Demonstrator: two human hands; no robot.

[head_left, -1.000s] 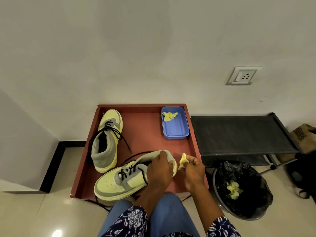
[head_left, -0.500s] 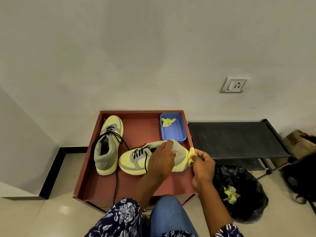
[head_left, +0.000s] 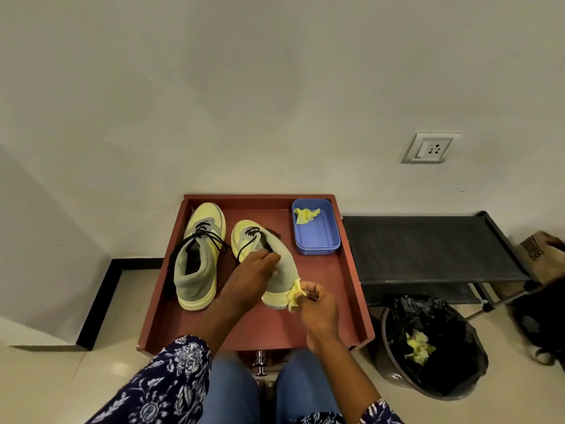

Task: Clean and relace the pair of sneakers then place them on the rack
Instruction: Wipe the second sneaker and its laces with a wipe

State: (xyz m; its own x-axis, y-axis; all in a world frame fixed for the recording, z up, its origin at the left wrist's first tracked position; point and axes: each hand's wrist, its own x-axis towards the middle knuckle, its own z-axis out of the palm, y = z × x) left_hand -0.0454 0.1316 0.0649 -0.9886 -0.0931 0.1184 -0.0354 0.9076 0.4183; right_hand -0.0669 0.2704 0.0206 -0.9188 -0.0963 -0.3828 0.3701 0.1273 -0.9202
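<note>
Two yellow-and-grey sneakers with black laces stand side by side on a red-brown tray, toes toward the wall. The left sneaker stands free. My left hand grips the collar of the right sneaker. My right hand pinches a crumpled yellow wipe against that sneaker's heel. A black mesh rack stands to the right of the tray.
A blue plastic box with a yellow wipe in it sits at the tray's back right corner. A bin lined with a black bag holds used yellow wipes beside my right knee. A brown bag lies at far right.
My left hand has turned the right sneaker from lying across the tray to pointing at the wall, next to the other one. My right hand with the wipe followed its heel.
</note>
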